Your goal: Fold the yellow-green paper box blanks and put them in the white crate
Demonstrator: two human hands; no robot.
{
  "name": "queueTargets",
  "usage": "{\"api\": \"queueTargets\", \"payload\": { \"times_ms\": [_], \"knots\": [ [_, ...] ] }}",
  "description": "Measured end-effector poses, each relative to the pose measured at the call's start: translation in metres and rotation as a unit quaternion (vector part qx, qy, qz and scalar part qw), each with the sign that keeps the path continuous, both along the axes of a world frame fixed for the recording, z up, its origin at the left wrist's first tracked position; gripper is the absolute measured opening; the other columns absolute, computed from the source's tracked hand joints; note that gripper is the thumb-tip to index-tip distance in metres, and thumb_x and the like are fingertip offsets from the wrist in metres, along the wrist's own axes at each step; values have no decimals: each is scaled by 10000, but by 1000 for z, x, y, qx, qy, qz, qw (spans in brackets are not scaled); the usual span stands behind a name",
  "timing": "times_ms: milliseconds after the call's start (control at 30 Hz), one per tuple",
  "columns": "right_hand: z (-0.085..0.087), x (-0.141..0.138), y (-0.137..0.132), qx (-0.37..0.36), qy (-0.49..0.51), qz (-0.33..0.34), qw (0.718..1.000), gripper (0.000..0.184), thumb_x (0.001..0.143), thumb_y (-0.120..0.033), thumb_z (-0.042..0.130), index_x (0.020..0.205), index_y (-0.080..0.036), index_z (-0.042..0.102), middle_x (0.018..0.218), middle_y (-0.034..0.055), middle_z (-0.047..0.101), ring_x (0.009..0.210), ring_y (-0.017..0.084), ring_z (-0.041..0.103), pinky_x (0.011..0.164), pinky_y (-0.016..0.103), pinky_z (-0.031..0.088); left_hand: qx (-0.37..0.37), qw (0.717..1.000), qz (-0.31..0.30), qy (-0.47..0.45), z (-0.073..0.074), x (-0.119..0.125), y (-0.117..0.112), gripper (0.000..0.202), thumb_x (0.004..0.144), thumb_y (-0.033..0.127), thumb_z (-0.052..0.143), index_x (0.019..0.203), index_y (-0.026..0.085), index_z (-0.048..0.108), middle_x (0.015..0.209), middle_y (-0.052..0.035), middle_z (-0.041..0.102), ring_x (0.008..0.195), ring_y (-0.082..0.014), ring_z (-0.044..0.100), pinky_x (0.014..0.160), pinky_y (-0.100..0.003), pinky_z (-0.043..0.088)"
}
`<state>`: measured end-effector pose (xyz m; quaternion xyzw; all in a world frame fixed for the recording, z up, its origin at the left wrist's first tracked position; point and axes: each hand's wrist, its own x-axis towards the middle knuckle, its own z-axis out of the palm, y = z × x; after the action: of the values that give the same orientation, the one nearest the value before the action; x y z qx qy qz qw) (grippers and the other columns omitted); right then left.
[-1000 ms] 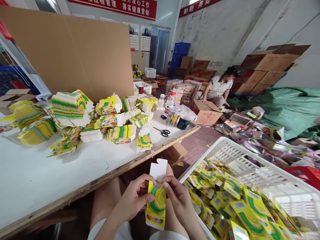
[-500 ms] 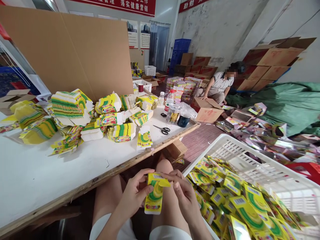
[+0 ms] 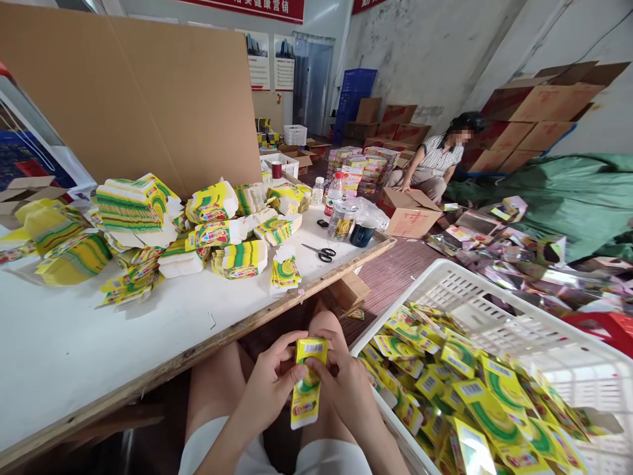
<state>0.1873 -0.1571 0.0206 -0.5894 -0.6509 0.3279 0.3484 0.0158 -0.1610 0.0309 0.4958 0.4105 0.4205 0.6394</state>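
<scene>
Above my lap I hold a small yellow and green cardboard box (image 3: 305,402), its barcode end up. My left hand (image 3: 271,379) grips its left side, thumb on the front. From the right, my right hand (image 3: 341,373) closes on the same box, thumb pressed to its front face and fingers behind, partly hidden. The barcode flap at the top lies folded over. To my right, a white plastic basket (image 3: 448,280) holds many similar yellow boxes (image 3: 475,402).
On the white table (image 3: 123,356) are bundles of flat yellow cartons (image 3: 240,260), black scissors (image 3: 320,253), a clear jar (image 3: 342,221), a bottle (image 3: 335,193) and a dark mug (image 3: 362,235). A co-worker (image 3: 430,161) crouches behind a brown carton (image 3: 409,211). Boxes litter the floor at right.
The box's top flap stuck out to the right and now lies folded down. My right hand has moved left onto the box, its thumb now on the front.
</scene>
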Motion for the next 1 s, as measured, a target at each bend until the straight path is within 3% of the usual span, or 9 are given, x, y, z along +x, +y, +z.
{"api": "queueTargets", "payload": {
  "times_ms": [133,267,400,600,667,733,800,900,1000],
  "knots": [
    [1,5,-2,23,26,0,999,374,901,-399,590,1222,-228,680,642,12,702,559,203,635,549,278,478,-5,1000,14,8,2,3,5,465,838,327,720,1265,194,594,1058,-101,772,851,-218,726,727,-281,558],
    [1,10,0,51,176,-25,983,338,908,-481,603,1057,-228,771,942,104,765,798,237,705,705,303,561,-8,1000,11,-9,0,7,10,426,811,270,743,1214,189,632,1006,-82,782,781,-188,716,668,-249,543],
    [-2,9,1,23,312,-57,948,286,794,-483,763,929,-233,799,841,78,776,744,219,707,694,293,573,10,999,14,-34,-2,16,8,338,816,224,734,1147,200,672,1035,-67,776,881,-193,720,736,-242,545],
    [-12,18,-2,13,369,-132,920,277,748,-455,812,887,-216,791,835,61,767,756,214,694,696,310,568,78,997,-13,14,-2,28,18,355,908,318,632,1242,200,631,1157,-101,737,1030,-232,711,856,-303,568],
    [-16,31,-2,63,412,-257,872,284,748,-447,817,927,-235,758,840,28,744,685,169,658,651,290,550,137,985,-12,102,-5,26,42,468,939,346,578,1383,209,525,1218,-110,719,1108,-238,690,937,-343,558],
    [-21,47,-2,138,460,-376,792,267,777,-476,785,907,-255,709,831,2,706,640,140,622,620,279,530,207,948,34,238,-11,18,75,519,938,358,564,1429,216,475,1337,-114,664,1253,-250,612,1067,-388,487],
    [-26,60,-5,164,481,-404,760,302,822,-552,701,842,-253,669,813,14,679,645,160,624,600,302,526,213,929,80,292,-21,9,112,500,908,344,591,1378,184,526,1481,-161,535,1410,-326,446,1191,-505,317],
    [-34,61,-10,120,425,-357,823,339,831,-581,652,852,-244,674,722,19,650,578,178,596,525,317,494,199,915,101,336,-39,-1,154,554,862,348,639,1354,115,532,1516,-235,470,1476,-418,299,1206,-616,186],
    [-37,42,0,89,353,-305,880,314,803,-518,704,894,-217,692,658,8,653,540,166,582,532,306,490,199,908,84,358,-55,-4,167,586,848,335,661,1375,129,510,1532,-226,455,1477,-397,309,1209,-599,183]
  ]
}}
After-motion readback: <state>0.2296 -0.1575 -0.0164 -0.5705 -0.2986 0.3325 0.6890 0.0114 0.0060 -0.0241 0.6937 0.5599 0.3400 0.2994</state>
